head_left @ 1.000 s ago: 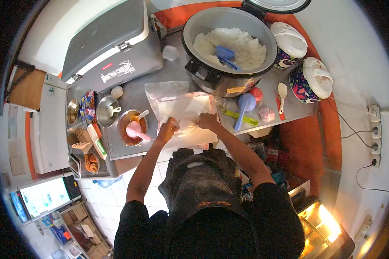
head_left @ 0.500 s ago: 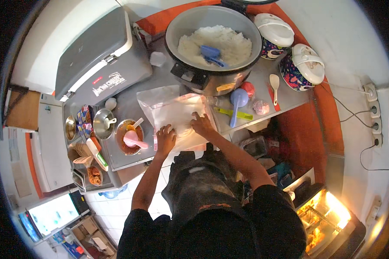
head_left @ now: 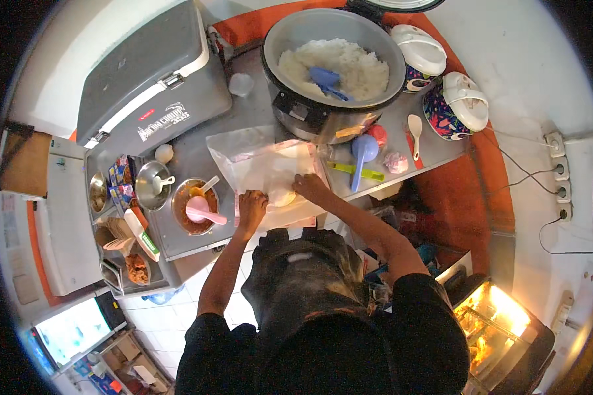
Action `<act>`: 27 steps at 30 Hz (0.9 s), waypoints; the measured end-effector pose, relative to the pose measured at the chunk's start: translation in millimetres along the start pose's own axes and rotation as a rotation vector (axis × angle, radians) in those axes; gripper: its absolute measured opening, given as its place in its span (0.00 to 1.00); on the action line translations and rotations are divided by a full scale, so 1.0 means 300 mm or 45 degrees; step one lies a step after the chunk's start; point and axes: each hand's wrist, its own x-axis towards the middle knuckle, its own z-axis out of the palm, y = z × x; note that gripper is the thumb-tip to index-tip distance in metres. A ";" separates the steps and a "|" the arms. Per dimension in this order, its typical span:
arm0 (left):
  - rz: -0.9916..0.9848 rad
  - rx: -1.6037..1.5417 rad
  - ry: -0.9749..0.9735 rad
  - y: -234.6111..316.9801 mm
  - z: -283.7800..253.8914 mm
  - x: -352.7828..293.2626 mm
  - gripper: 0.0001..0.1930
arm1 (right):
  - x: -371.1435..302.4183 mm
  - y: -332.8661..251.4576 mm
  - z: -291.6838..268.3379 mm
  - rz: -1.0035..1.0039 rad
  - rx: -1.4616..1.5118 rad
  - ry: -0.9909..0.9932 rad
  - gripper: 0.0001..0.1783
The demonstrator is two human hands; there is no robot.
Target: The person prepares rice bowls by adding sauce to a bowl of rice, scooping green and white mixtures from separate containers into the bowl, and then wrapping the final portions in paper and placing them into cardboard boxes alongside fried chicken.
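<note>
In front of me, sheets of pale wrapping paper lie stacked on the steel counter, with a translucent film over the upper left. A rounded pale lump shows between my hands; whether it is rice under the sheet I cannot tell. My left hand has its fingers curled in at the lump's left, gripping the sheet. From the right, my right hand pinches the sheet on the lump's other side. Beside my left hand stands a metal bowl of reddish-brown sauce with a pink ladle in it.
A large rice cooker stands open behind the paper, a blue scoop in its rice. A grey cooler box stands left. At right lie a blue ladle, a green-handled tool and a cream rice paddle. A lit glass cabinet glows lower right.
My spread fingers have curled in and closed on the sheet at both sides of the lump. The view has shifted slightly.
</note>
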 end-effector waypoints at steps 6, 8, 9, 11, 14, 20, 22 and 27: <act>0.016 -0.173 -0.058 -0.061 0.021 0.005 0.05 | 0.022 0.023 -0.093 -0.043 0.103 -0.004 0.08; -0.014 -0.279 0.065 -0.068 0.029 -0.015 0.05 | 0.055 0.040 -0.162 -0.137 0.144 0.071 0.07; -0.037 -0.388 0.188 -0.063 0.034 -0.013 0.05 | 0.069 0.058 -0.192 -0.129 0.137 0.063 0.07; -0.070 -0.351 0.192 -0.085 0.046 -0.018 0.05 | 0.120 0.073 -0.232 -0.226 0.247 0.324 0.06; -0.004 -0.340 0.107 0.004 0.035 0.065 0.03 | 0.029 0.085 -0.106 -0.121 0.089 0.073 0.05; 0.012 -0.186 0.051 -0.033 0.006 0.031 0.04 | 0.055 0.047 -0.107 -0.146 -0.083 0.119 0.03; 0.034 -0.140 -0.012 -0.031 -0.004 0.035 0.04 | 0.048 0.045 -0.102 -0.257 -0.129 0.243 0.03; 0.029 -0.037 -0.239 -0.009 -0.014 0.031 0.03 | 0.038 0.054 -0.059 -0.408 0.132 0.100 0.05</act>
